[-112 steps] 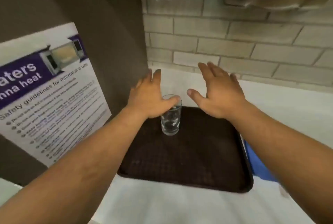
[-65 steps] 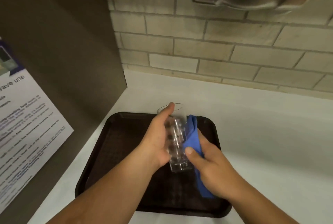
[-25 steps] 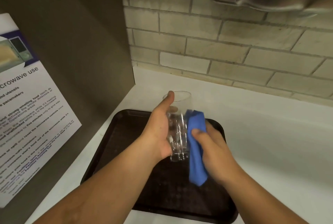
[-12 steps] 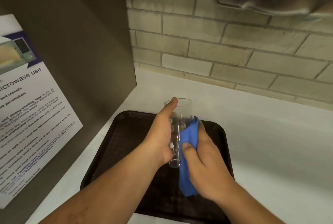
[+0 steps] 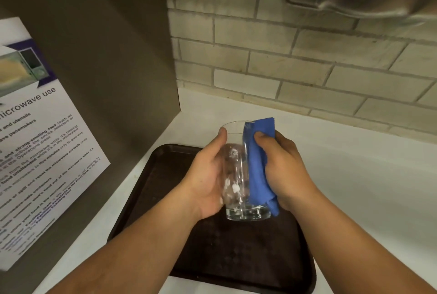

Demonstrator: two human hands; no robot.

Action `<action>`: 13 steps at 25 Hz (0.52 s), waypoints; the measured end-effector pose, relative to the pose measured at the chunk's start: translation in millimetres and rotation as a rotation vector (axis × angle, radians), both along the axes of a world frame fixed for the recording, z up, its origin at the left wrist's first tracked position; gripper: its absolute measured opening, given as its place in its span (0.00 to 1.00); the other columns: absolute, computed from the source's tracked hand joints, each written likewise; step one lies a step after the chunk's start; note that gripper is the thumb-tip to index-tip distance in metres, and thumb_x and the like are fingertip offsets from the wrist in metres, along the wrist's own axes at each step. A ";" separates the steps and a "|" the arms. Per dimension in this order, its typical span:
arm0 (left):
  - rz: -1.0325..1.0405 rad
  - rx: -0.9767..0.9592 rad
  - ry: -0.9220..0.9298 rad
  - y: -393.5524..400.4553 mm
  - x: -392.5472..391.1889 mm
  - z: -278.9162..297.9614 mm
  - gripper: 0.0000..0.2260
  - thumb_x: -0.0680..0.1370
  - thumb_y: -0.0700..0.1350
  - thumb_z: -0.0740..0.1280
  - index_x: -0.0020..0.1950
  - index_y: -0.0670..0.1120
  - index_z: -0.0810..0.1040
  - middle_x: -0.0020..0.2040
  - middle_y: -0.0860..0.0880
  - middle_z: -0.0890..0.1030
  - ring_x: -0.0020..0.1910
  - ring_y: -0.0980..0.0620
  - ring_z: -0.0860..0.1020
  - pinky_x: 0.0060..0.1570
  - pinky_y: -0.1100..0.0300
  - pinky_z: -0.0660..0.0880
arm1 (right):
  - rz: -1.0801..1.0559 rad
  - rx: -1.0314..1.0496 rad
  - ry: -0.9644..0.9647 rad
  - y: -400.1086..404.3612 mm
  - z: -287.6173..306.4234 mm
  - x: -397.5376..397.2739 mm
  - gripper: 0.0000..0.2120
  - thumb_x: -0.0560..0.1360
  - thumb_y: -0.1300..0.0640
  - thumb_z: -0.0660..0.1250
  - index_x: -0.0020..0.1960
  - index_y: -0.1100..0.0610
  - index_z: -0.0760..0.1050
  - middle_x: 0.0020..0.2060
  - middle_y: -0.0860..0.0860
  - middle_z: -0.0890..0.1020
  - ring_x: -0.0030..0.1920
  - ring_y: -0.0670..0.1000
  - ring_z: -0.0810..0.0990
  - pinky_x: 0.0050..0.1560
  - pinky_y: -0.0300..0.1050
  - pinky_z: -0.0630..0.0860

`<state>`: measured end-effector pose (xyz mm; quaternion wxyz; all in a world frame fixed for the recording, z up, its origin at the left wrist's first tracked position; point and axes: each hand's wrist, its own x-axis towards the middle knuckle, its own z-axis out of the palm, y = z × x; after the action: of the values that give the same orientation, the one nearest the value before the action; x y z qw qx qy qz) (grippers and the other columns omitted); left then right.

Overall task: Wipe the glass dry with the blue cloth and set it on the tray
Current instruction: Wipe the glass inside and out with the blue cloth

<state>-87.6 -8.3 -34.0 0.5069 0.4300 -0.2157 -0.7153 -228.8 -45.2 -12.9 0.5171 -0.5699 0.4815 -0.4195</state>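
Drying a glass (image 5: 238, 175) over the tray (image 5: 151, 189), we grip it from both sides so that neither palm has to do two jobs. Our left hand (image 5: 208, 180) wraps the bare side, thumb up near the rim, fingers behind the wall, steadying the glass upright in the air. Our right hand (image 5: 283, 171) is clenched around the cloth (image 5: 257, 163), pressing it flat against the opposite wall from rim nearly to base; a corner of blue stands just above the lip. Bright specks, perhaps drops, show on the uncovered side, which suggests the wipe is only partly done there. The glass hangs above the tray's middle, base clear of its surface, so setting it down should need little more than a short drop. The tray sits on the white counter (image 5: 354, 175), tucked near a brown side panel bearing a microwave notice (image 5: 35, 142), with a brick wall (image 5: 295, 62) behind. Whether the inside has been dried we cannot tell.
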 end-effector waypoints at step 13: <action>0.065 0.138 -0.071 -8.1 -12.5 3.6 0.34 0.70 0.71 0.72 0.59 0.44 0.88 0.54 0.39 0.89 0.52 0.39 0.88 0.55 0.47 0.83 | 0.156 -0.371 0.347 28.1 -14.5 4.6 0.18 0.80 0.50 0.57 0.69 0.51 0.68 0.56 0.47 0.81 0.53 0.40 0.81 0.52 0.30 0.75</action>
<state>-100.1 -16.4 -30.4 0.4909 0.4960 -0.1696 -0.6959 -224.2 -17.1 -27.5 0.3443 -0.7538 0.4322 -0.3555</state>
